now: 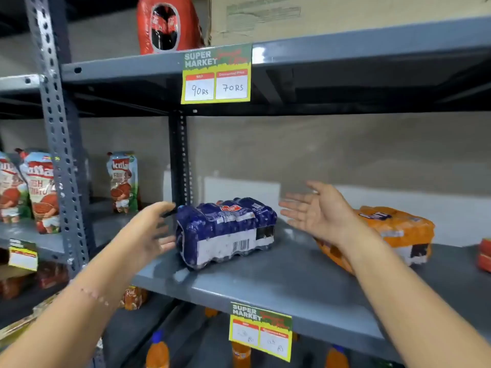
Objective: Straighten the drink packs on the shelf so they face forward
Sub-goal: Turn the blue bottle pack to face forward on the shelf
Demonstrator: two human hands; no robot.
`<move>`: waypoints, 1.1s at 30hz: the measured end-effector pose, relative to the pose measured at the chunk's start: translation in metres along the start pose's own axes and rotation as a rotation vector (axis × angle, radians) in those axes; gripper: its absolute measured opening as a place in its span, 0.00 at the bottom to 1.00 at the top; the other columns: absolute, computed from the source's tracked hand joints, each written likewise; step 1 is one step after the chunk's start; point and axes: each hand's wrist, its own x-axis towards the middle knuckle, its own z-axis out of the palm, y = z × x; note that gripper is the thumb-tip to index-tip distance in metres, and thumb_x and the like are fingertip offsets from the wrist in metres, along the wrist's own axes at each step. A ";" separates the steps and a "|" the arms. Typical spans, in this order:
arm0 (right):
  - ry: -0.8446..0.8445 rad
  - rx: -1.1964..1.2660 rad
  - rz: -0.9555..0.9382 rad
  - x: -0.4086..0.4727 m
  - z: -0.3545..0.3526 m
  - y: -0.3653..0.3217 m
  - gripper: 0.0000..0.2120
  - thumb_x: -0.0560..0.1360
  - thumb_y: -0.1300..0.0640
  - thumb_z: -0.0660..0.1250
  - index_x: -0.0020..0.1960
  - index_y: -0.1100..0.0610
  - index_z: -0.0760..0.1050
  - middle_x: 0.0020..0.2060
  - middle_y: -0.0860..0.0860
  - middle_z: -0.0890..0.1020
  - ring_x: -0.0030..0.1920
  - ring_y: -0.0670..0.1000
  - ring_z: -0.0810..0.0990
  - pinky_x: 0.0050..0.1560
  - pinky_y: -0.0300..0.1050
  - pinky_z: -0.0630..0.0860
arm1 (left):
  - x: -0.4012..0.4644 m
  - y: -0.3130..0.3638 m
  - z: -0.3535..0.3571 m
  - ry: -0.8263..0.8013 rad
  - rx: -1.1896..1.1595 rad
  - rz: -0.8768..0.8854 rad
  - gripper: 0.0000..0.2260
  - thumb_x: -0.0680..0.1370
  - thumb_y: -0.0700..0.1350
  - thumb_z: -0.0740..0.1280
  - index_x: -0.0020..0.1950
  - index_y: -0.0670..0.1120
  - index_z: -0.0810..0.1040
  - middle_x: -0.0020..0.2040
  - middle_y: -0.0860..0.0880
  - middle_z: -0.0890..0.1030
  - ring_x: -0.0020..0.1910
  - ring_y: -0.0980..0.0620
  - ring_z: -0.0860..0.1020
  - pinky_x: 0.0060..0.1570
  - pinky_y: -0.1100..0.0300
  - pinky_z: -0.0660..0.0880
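On middle shelf [279,285], grey metal, w/ bare beige wall behind: blue drink pack [225,229], shrink-wrapped, lies skewed, barcode side toward camera, bottles inside too blurred to count. Orange drink pack [398,229] lies further right, well apart from blue one, also angled, partly hidden by right forearm. Left hand [151,232] open, fingers spread, just beside blue pack's left end; contact can't be told. Right hand [318,211] open, palm facing left, fingers apart, near pack's right end, not touching. Red pack edge [485,254] at far right of same shelf. Upper shelf: 1 red bottle pack [167,25], 1 cardboard box [332,17]; price tag [216,74] on its front edge reads 90 Rs / 70 Rs. 2nd price tag [261,332] on middle shelf's edge, figures illegible. Left bay: 3 tomato pouches [122,181] upright. Below: orange bottles [158,351], approx. 3 visible.
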 end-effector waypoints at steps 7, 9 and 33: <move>0.094 -0.536 0.216 0.075 0.031 -0.010 0.23 0.77 0.47 0.66 0.62 0.64 0.72 0.44 0.59 0.79 0.41 0.56 0.77 0.40 0.48 0.69 | 0.019 0.010 0.018 -0.118 0.067 -0.132 0.17 0.79 0.46 0.72 0.65 0.40 0.79 0.46 0.41 0.82 0.40 0.45 0.80 0.33 0.54 0.79; 0.035 -0.576 0.265 0.083 0.041 -0.003 0.25 0.74 0.46 0.70 0.61 0.64 0.73 0.46 0.58 0.82 0.42 0.56 0.81 0.42 0.46 0.74 | 0.025 0.012 0.024 -0.115 0.130 -0.147 0.12 0.77 0.43 0.74 0.58 0.40 0.79 0.40 0.42 0.84 0.37 0.47 0.81 0.25 0.60 0.81; 0.077 -0.590 -0.373 0.054 -0.001 0.064 0.26 0.67 0.61 0.82 0.61 0.64 0.78 0.53 0.55 0.87 0.51 0.52 0.88 0.51 0.45 0.84 | 0.066 -0.033 0.013 -0.220 0.491 0.517 0.34 0.65 0.32 0.83 0.67 0.46 0.73 0.55 0.48 0.82 0.53 0.48 0.83 0.49 0.58 0.83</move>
